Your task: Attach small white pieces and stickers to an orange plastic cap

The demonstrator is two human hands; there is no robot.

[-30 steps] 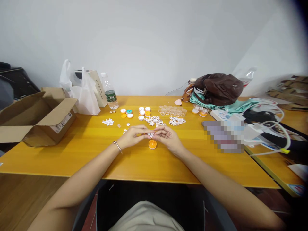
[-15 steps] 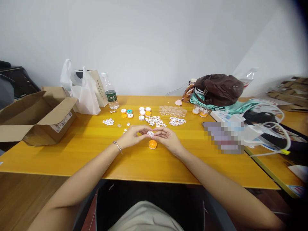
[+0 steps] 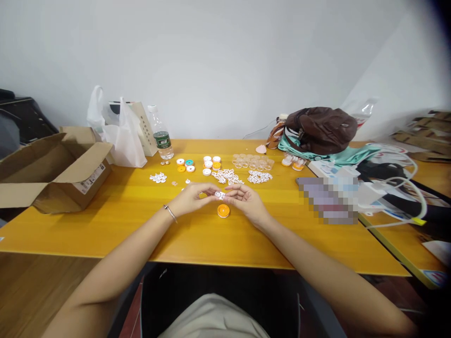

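Between my two hands is a small white openwork plastic piece (image 3: 220,195), held above the table. My left hand (image 3: 195,197) pinches its left side with thumb and fingers. From the right, my right hand (image 3: 244,201) has its thumb and fingertips closed on the other side. Just below them an orange round cap (image 3: 223,211) with a white lower rim lies on the table. Beyond the hands are two groups of similar white openwork pieces (image 3: 228,176). Several clear plastic cups (image 3: 252,162) stand behind these.
White and coloured round caps (image 3: 207,165) and small white parts (image 3: 158,177) lie at the left. A water bottle (image 3: 163,138), plastic bag (image 3: 125,141) and cardboard box (image 3: 70,178) stand farther left. On the right are a brown bag (image 3: 320,129), a blurred-out flat item (image 3: 327,201) and cables (image 3: 419,197).
The white openwork piece has turned slightly between my fingers and shows a little more. Both hands stay in almost the same place.
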